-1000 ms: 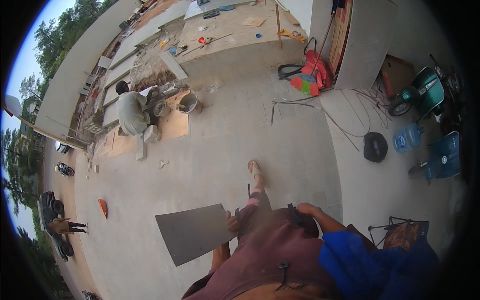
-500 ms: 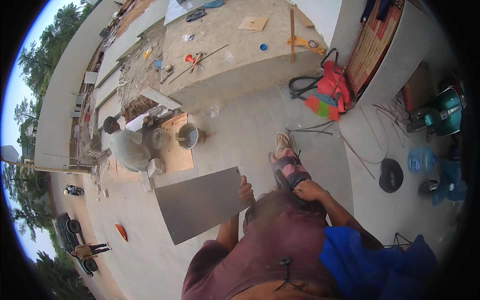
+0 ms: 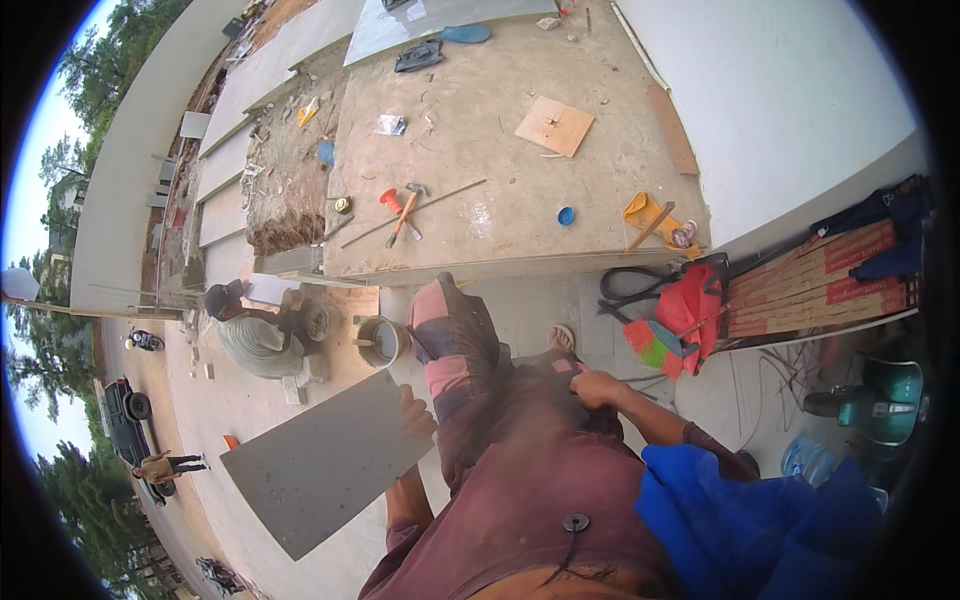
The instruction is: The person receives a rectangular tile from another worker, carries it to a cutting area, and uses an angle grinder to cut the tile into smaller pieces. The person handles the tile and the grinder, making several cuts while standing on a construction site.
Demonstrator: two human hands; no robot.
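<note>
Grey panel [image 3: 318,465] farther left, long axis steeper toward upper right, left grip [image 3: 416,413] clamped to it

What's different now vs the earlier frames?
The wearer has moved closer to the raised concrete slab, left leg now bent and raised. The gray panel sits further left in view. Nothing picked up or released. Unchanged: left hand grips the panel, right hand at the trousers, co-worker crouching.

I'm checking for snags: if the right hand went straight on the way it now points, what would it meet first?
Most likely the wearer's own trousers, just ahead of the right hand; whether they already touch is unclear.
</note>
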